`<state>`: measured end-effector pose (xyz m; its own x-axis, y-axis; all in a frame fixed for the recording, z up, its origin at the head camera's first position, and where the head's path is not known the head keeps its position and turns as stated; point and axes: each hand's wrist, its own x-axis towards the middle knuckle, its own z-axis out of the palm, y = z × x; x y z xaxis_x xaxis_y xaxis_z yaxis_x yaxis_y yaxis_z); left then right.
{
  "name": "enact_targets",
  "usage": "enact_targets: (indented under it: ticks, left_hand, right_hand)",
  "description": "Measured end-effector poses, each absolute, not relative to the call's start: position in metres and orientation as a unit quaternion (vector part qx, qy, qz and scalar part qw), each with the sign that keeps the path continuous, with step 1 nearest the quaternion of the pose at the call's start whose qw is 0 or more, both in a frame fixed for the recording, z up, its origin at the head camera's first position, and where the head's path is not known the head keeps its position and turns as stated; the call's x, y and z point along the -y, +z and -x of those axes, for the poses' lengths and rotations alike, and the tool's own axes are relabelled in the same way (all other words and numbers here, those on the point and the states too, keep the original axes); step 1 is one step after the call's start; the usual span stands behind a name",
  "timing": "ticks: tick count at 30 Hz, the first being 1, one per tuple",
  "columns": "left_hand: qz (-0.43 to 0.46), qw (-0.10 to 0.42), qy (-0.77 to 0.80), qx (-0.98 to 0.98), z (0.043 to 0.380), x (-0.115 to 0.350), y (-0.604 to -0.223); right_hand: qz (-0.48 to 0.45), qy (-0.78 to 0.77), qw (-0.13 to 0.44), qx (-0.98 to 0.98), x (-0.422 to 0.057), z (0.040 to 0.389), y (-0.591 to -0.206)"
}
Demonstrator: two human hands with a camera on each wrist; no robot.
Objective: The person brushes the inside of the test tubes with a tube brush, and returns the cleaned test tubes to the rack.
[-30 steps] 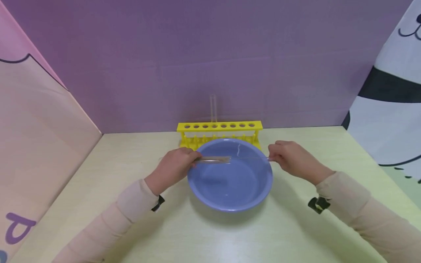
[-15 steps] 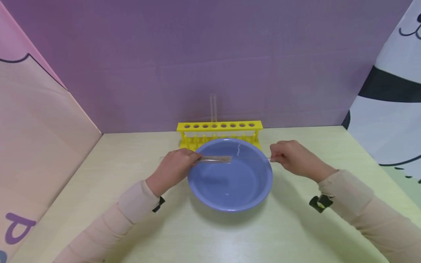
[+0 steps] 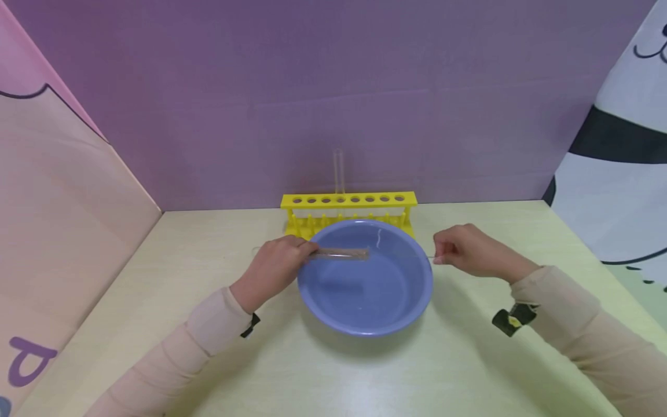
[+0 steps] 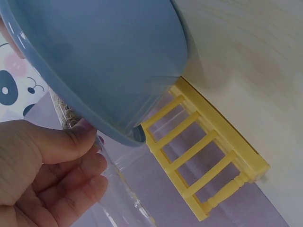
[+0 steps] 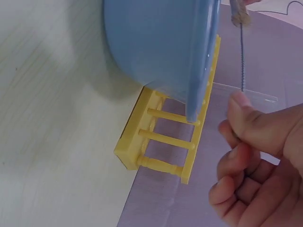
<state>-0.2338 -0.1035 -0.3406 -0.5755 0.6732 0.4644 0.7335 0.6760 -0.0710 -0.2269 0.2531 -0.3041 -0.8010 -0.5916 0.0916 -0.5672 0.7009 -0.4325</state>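
My left hand [image 3: 273, 263] grips a clear glass test tube [image 4: 124, 201] lying level above the blue basin [image 3: 365, 333]. Inside the tube's right part are the brownish bristles of a test tube brush [image 3: 341, 253]. The brush's thin twisted-wire handle [image 5: 243, 59] runs out of the mouth to the right. At that side of the basin, my right hand [image 3: 471, 249] pinches the wire between thumb and forefinger. In the right wrist view, the bristle end shows at the tube's mouth. The tube's closed end sticks out faintly left of my left hand.
Behind the basin stands a yellow test tube rack [image 3: 349, 200], its lower part partly covered by the basin. Another clear test tube [image 3: 339, 171] rises from the rack. Purple cloth [image 3: 333, 87] hangs behind the pale wooden table [image 3: 359, 382].
My right hand has shifted slightly to the right with the wire, and its fingers have turned a little. The bristle end has edged right. My left hand stays nearly still.
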Motion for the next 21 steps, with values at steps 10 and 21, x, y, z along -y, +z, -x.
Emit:
enact_targets:
  ticks: [10,21]
  left_hand:
    - [0.393,0.241,-0.068,0.885,0.233,0.106,-0.343]
    - [0.386,0.226,-0.08,0.891,0.233,0.11,-0.342]
  right_hand:
    - [0.275,-0.258,0.149,-0.914,-0.263,0.233,-0.292]
    - [0.28,-0.243,0.121,-0.921,-0.269,0.233,-0.293]
